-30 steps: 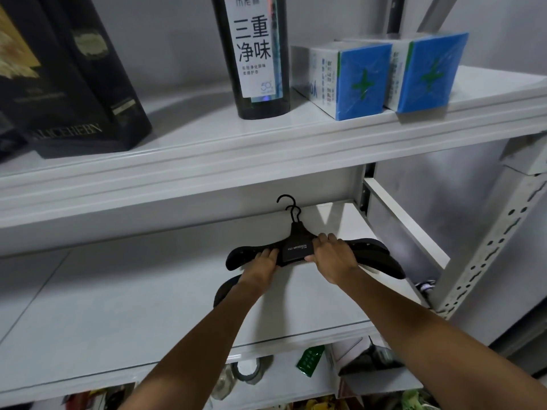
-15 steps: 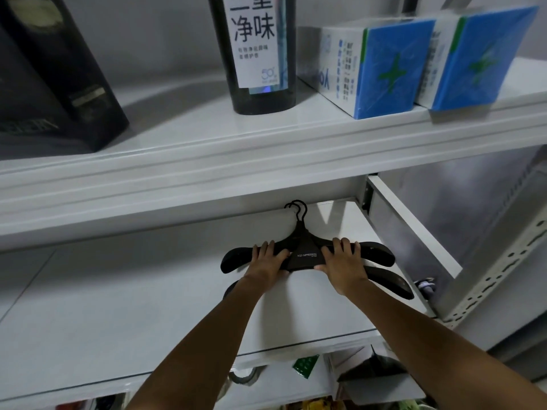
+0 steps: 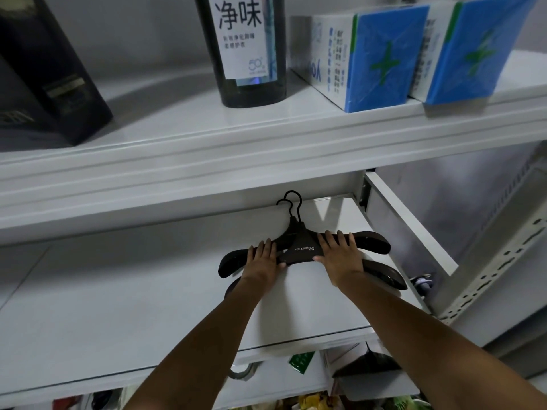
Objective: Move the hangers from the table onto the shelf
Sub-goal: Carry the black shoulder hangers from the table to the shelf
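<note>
Two black hangers are stacked flat on the middle shelf, toward its right side, hooks pointed at the far wall. The left hand is laid on the top hanger's left arm, the right hand on its right arm. Each grip is wide, with the fingers flat.

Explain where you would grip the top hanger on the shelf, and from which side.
Grip both arms of the top hanger beside its flat middle panel, reaching in from the front of the shelf. It lies flat, hook pointing to the back, arms spread crosswise, and the upper shelf blocks reach from above.
</note>
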### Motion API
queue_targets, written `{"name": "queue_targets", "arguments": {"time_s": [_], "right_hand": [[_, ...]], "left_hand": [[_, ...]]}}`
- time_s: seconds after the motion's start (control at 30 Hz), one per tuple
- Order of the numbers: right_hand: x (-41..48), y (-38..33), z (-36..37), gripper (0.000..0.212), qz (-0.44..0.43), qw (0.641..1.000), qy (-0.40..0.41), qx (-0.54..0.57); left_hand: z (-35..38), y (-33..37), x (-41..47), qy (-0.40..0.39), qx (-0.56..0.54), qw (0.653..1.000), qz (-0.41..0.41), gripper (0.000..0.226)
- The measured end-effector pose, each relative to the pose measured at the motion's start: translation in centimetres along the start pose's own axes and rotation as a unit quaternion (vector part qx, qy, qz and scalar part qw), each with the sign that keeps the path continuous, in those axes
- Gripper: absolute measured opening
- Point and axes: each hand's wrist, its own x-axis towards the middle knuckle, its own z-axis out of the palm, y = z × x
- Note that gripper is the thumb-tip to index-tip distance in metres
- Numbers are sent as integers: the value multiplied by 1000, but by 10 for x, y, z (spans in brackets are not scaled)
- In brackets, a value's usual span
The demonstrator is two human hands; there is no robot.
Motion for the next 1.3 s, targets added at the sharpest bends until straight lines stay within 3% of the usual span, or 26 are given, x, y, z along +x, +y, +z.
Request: {"name": "queue_targets", "arguments": {"time_s": [0.4, 0.57, 0.8, 0.97, 1.3], "right_hand": [[7, -3, 4, 77, -18, 1000, 0, -16], [7, -5, 4, 66, -26, 999, 20, -18], [-6, -4, 11, 66, -35, 999, 20, -7], [-15, -4, 20, 67, -43, 999, 20, 1], [-17, -5, 22, 76, -23, 999, 27, 14]], "left_hand": [[6, -9, -5, 18, -38, 998, 43, 61], [8, -9, -2, 10, 0, 999, 42, 57], [6, -15, -11, -10, -49, 996, 77, 59], [12, -11, -17, -2, -47, 997, 59, 67], [9, -8, -19, 10, -42, 998, 43, 62]]}}
